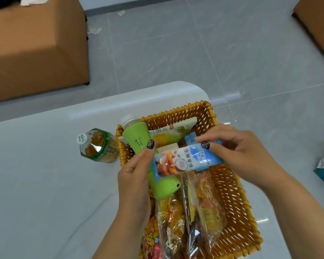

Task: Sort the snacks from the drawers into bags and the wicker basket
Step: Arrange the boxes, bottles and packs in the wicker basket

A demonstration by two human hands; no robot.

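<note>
I hold a blue-and-white snack packet (185, 160) level above the wicker basket (230, 184), one end pinched in my left hand (137, 176), the other in my right hand (239, 148), thumbs on top and fingers curled under. Below it in the basket lie a green bottle (138, 141) on its side, a pale green-and-yellow packet (168, 134) against the far wall, and clear-wrapped orange snacks (191, 212) on the near side. A tea bottle (99, 146) stands on the white table (45, 174), just left of the basket.
</note>
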